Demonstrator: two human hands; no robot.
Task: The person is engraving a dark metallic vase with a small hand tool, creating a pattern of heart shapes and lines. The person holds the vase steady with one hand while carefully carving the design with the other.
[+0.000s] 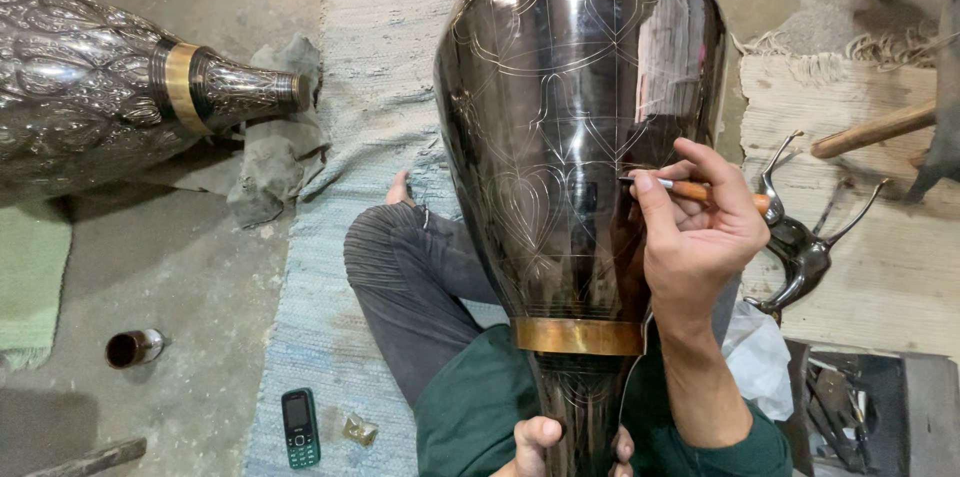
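Woven mat [390,57] underneath; right hand [700,227] scribes dark vase [570,107].

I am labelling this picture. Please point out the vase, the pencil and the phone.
vase [560,87]: head view, on its dark engraved belly.
pencil [700,191]: head view, on its shaft in the right hand.
phone [299,427]: head view, on its keypad.

Your right hand [700,227] pinches a wooden-handled scribing tool [700,191], its tip touching the side of the large dark metal vase [570,117] lying across your lap. Your left hand [560,447] grips the vase's narrow neck below the brass band [578,336]. A mobile phone [300,427] lies on the woven mat [380,57] beside your knee.
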